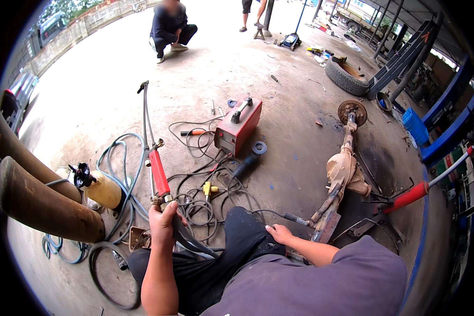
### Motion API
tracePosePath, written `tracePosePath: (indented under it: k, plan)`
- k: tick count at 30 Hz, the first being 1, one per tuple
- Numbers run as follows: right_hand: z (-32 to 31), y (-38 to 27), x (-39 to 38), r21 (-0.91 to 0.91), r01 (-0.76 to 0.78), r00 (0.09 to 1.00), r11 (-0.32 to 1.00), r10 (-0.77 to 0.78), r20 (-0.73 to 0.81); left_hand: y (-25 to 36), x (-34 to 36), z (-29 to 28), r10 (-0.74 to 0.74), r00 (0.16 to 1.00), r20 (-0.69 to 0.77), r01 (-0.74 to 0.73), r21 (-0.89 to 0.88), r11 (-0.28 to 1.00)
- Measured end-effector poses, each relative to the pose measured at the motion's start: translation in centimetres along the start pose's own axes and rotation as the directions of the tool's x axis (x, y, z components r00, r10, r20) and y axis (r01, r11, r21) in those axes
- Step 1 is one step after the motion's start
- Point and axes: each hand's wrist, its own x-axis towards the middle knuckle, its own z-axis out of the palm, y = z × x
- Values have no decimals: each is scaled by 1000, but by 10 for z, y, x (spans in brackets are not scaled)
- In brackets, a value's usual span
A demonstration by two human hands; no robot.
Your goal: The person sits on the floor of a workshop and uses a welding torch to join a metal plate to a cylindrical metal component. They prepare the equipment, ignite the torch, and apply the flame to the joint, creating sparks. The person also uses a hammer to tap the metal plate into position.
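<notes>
The concrete floor [295, 145] spreads out beneath everything around me. Two rusty gas cylinders [50, 203] lean in on my left, and one vehicle axle [342, 167] lies on my right, its round differential housing mid-length and one hub at the far end. I count two people farther off: one crouching person [169, 30] and one standing person [253, 9], seen only from the legs down. One tyre [342, 80] lies on its side near the posts. Ahead of me sits one red box-shaped machine [240, 128] with a top handle; to the left, beside the cylinders, stands one yellowish jug [105, 189]. One angle grinder [245, 166] rests by the machine, and one small yellow fitting [209, 188] sits among the cables.

My left forearm rises almost straight, and my left hand [166, 218] is wrapped round the base of one cutting torch [159, 173]. My right arm bends inward, the right hand [280, 234] resting at my right knee; its fingertips are hidden, so I can't tell whether they close on anything.

The torch's red handle stands just above my left fist, its pipes slanting up and away; dark hoses [192, 239] hang below.
</notes>
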Motion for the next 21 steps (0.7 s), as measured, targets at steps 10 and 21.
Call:
tracePosePath:
  k: [10,21]
  plan:
    - [-30,41,-45,32,261,813,965,-238,531,-5,-1,4,-46,998,-51,45,-15,999]
    - [9,-17,-83,550,422,904,721,-286,-318,-14,-9,-4,0,998,-55,1,6,1000]
